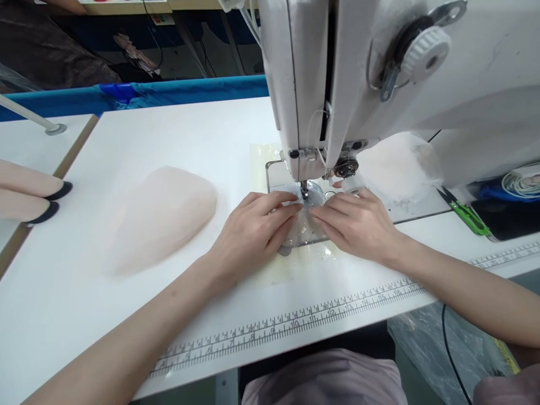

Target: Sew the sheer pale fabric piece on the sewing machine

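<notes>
The sewing machine point(304, 84) stands over the white table, its presser foot point(304, 191) down near the needle plate point(314, 194). Just left of the foot, my left hand point(264, 222) has its fingers bent and close together, the tips low by the plate. My right hand point(358, 225) mirrors it on the other side, fingers curled and pinched near the foot. Whatever thin material lies at the fingertips is hidden or too fine to name. Clear shiny film point(310, 230) covers the machine bed between my hands.
A sheer pale pink fabric piece point(169, 214) lies left on the table. Another pale sheer pile point(400, 166) sits under the machine arm. Green thread snips point(468, 216) rest at right beside a dark phone-like slab point(510, 216). A ruler strip point(291, 326) runs along the front edge.
</notes>
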`<state>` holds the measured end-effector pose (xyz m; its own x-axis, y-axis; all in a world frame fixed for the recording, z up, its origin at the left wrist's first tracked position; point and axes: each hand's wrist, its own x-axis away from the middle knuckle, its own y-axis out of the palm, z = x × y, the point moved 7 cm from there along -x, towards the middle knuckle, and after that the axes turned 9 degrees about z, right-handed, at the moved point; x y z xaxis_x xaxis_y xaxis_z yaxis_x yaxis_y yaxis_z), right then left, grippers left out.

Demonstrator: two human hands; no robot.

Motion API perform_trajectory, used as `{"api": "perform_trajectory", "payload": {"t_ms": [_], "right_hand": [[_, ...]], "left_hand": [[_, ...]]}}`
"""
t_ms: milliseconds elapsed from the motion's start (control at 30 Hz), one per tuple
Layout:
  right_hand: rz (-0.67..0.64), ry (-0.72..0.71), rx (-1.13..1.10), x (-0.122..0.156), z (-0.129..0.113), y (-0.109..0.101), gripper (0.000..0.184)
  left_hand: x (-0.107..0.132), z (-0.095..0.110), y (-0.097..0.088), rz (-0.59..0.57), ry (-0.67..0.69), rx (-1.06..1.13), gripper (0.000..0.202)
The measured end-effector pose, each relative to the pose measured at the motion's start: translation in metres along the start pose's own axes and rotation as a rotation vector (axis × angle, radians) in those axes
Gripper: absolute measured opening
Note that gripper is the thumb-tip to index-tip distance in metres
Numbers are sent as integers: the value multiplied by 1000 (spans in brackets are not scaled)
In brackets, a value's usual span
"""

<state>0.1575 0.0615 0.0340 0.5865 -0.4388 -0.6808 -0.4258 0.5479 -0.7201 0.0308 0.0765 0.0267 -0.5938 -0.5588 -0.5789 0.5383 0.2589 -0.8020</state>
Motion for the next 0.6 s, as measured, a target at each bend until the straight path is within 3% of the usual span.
{"api": "perform_trajectory", "payload": {"t_ms": [167,600], "right_hand": [[-32,9,94,2,4,6,20],[-119,19,151,7,12,19,27]], "left_hand": [[3,7,10,-41,51,-77,25],[7,20,13,-46,107,-216,37]]}}
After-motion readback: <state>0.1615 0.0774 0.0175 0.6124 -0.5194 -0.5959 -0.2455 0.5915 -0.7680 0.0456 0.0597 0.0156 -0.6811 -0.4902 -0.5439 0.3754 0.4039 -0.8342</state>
